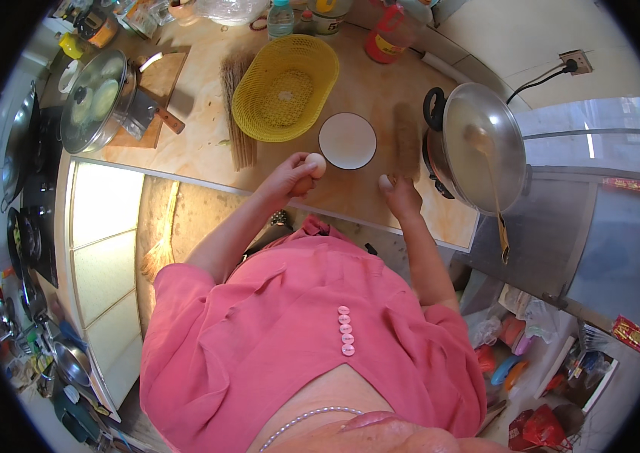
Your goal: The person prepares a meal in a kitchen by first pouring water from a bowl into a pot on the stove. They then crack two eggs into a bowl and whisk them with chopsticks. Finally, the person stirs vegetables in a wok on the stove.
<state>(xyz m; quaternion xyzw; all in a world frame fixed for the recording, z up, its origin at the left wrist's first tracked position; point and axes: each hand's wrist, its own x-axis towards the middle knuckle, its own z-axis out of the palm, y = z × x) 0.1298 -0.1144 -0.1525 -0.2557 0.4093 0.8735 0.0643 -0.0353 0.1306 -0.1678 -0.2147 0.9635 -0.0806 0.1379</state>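
My left hand (284, 176) is closed around a pale egg (316, 165) held near the counter's front edge. A browner rounded shape under that egg may be fingers or a second egg; I cannot tell. In my right hand (405, 199) is a small whitish object (386, 182), probably an egg, partly hidden by the fingers. Between and beyond both hands rests a round white dish (347, 141) with a dark rim. A yellow plastic basket (286, 122) stands just behind my left hand.
To the right, a large metal pan (481, 164) of cloudy liquid holds a ladle (492, 170). A straw whisk (240, 130) lies beside the basket, a brown brush (407, 139) near the pan. At left are a glass-lidded pot (93, 102) and a cleaver (141, 113) on a cutting board (164, 73).
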